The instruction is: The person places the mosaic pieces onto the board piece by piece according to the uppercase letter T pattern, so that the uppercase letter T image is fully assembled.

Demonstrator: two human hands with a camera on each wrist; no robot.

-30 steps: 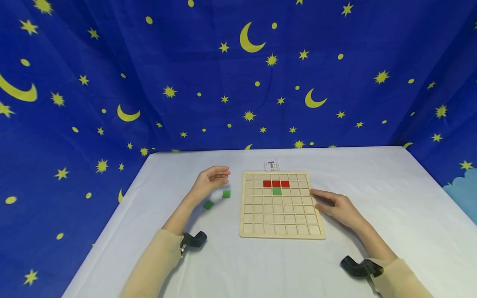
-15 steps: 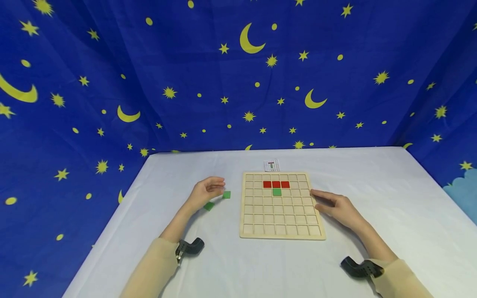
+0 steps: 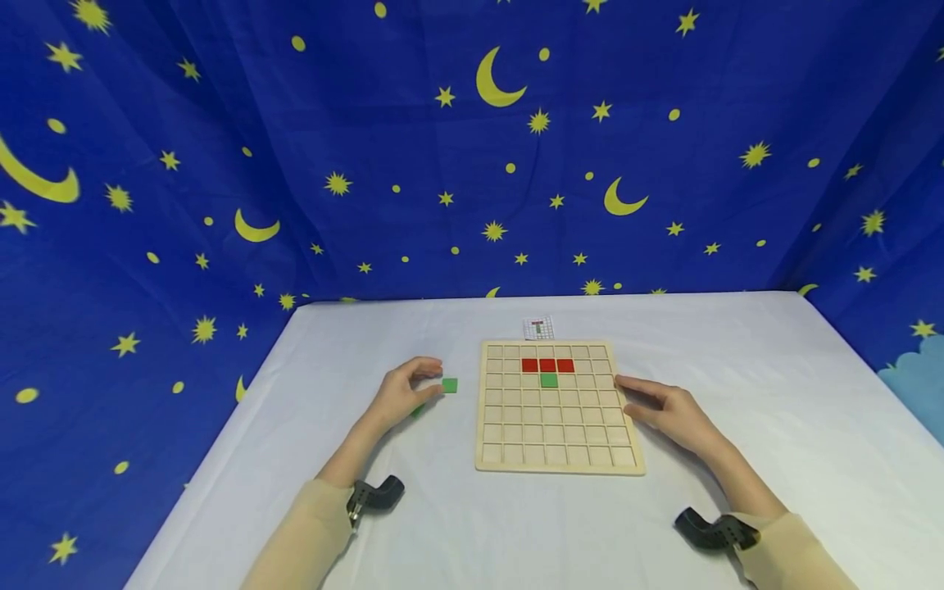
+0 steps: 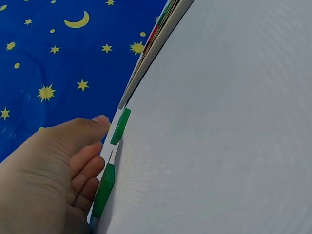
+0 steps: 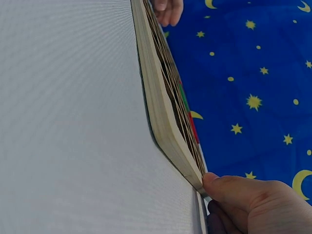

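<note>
My left hand (image 3: 398, 393) hovers low over the cloth with thumb and fingers apart, holding nothing. Just off its thumb tip lies a flat green square tile (image 3: 450, 385). A second green tile (image 3: 418, 410) is mostly hidden under that hand in the head view; in the left wrist view a green tile (image 4: 104, 190) shows beside the curved fingers. My right hand (image 3: 674, 411) rests its thumb and extended index finger against the right edge of a wooden grid board (image 3: 514, 434). Set in the board are a row of red tiles (image 3: 547, 365) and one green tile (image 3: 549, 380) beneath the middle one.
Behind the board lies a small pattern card (image 3: 538, 328) with a red and green T on a grid. White cloth (image 3: 428, 524) covers the table. A blue curtain (image 3: 413, 139) with stars and moons stands behind and at both sides. Each wrist wears a black camera mount (image 3: 379, 495).
My left hand has moved down and slightly left, its thumb now beside the farther green tile and its palm over the nearer one. The right hand and the board have stayed put.
</note>
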